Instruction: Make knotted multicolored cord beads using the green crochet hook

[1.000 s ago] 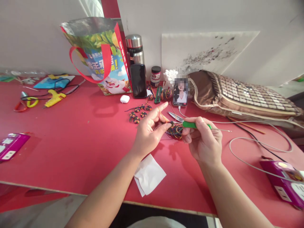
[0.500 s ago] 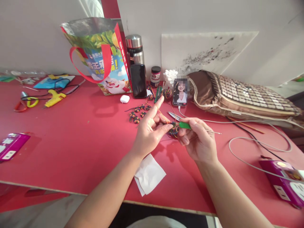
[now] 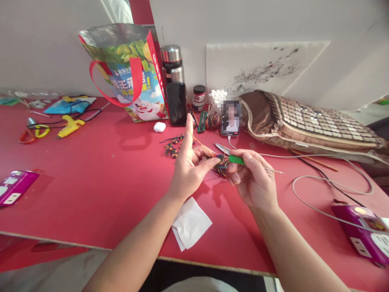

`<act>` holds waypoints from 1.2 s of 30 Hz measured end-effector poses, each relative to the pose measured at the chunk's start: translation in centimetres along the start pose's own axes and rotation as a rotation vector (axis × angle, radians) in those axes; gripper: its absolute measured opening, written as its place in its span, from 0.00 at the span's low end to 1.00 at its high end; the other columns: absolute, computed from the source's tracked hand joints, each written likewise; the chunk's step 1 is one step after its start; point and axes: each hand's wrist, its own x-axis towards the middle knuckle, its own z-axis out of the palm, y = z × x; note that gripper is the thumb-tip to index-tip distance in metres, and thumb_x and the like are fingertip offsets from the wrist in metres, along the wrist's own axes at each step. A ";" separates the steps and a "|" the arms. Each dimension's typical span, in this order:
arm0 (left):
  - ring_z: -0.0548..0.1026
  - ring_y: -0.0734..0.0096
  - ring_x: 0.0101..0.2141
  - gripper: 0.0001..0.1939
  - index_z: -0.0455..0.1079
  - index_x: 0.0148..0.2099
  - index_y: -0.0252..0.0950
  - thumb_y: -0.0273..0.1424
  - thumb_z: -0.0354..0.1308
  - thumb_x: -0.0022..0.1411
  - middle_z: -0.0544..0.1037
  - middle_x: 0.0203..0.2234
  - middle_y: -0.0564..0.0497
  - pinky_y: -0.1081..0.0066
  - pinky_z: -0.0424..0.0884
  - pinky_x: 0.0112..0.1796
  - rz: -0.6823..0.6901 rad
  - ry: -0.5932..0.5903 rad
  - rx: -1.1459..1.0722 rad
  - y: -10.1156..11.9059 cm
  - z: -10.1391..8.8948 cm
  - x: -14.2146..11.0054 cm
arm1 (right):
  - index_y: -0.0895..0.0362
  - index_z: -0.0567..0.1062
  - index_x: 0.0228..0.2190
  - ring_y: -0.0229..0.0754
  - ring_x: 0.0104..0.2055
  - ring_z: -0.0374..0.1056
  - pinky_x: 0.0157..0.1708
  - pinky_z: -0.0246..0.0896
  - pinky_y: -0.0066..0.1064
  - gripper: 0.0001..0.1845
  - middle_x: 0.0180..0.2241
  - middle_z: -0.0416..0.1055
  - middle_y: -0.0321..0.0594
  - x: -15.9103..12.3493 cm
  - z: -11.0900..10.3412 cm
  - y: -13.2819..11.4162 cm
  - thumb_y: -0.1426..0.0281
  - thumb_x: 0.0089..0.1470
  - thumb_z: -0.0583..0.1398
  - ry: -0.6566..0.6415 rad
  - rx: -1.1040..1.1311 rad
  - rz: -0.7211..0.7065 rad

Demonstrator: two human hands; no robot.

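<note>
My left hand (image 3: 190, 166) pinches a small piece of multicoloured crochet work (image 3: 219, 158) between thumb and fingers. Its index finger points up, with an orange strand of yarn (image 3: 200, 144) running from it down to the work. In my right hand (image 3: 257, 176) is a crochet hook with a green grip (image 3: 236, 159), held close to the right side of the work; the hook's tip is hard to make out. A pointed metal blade (image 3: 221, 148) shows just behind my right fingers. Dark multicoloured yarn (image 3: 221, 170) lies beneath the work, partly covered by my hands.
Several small crocheted pieces (image 3: 172, 151) lie left of my hands. Behind are a yarn ball (image 3: 212, 121), a lit phone (image 3: 230, 123), a dark phone (image 3: 176, 104) and a jar (image 3: 199, 97). A folded tissue (image 3: 193, 224) lies in front; a white cable (image 3: 304, 155) crosses the right.
My left index finger has swung left and more upright, drawing the yarn strand with it. My right hand and the hook have hardly moved.
</note>
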 end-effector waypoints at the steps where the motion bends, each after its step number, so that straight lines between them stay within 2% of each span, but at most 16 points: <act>1: 0.77 0.71 0.31 0.50 0.40 0.77 0.52 0.27 0.65 0.62 0.81 0.40 0.50 0.67 0.76 0.38 0.000 0.000 0.000 0.0 0.0 0.0 | 0.57 0.83 0.35 0.33 0.17 0.64 0.18 0.63 0.25 0.08 0.22 0.77 0.37 0.0 0.0 0.0 0.67 0.59 0.64 -0.001 0.001 0.002; 7: 0.78 0.69 0.34 0.46 0.44 0.76 0.48 0.29 0.63 0.64 0.79 0.33 0.51 0.66 0.75 0.40 0.001 -0.022 -0.026 0.0 0.0 -0.1 | 0.56 0.83 0.34 0.33 0.17 0.63 0.18 0.62 0.26 0.08 0.22 0.76 0.36 0.0 0.2 -0.1 0.65 0.57 0.65 0.015 -0.030 -0.003; 16: 0.77 0.66 0.36 0.37 0.55 0.73 0.46 0.31 0.61 0.66 0.79 0.34 0.49 0.66 0.74 0.41 0.024 -0.039 -0.008 -0.1 -0.4 -0.4 | 0.56 0.83 0.32 0.33 0.14 0.61 0.15 0.59 0.26 0.08 0.20 0.75 0.35 0.1 -0.2 -0.2 0.64 0.55 0.66 0.012 -0.027 0.014; 23: 0.76 0.66 0.34 0.36 0.56 0.73 0.46 0.31 0.61 0.66 0.79 0.33 0.50 0.66 0.74 0.38 0.004 -0.043 -0.023 -0.2 -0.5 -0.4 | 0.56 0.83 0.31 0.33 0.13 0.60 0.13 0.59 0.27 0.10 0.18 0.74 0.35 0.2 -0.5 -0.2 0.62 0.56 0.67 -0.009 -0.008 0.014; 36: 0.75 0.67 0.33 0.34 0.57 0.72 0.46 0.30 0.59 0.67 0.78 0.33 0.49 0.65 0.72 0.39 0.015 -0.075 -0.013 0.3 -0.4 -0.5 | 0.57 0.83 0.28 0.33 0.11 0.59 0.10 0.54 0.25 0.09 0.16 0.74 0.36 0.3 -0.6 -1.1 0.63 0.52 0.68 0.002 -0.071 -0.023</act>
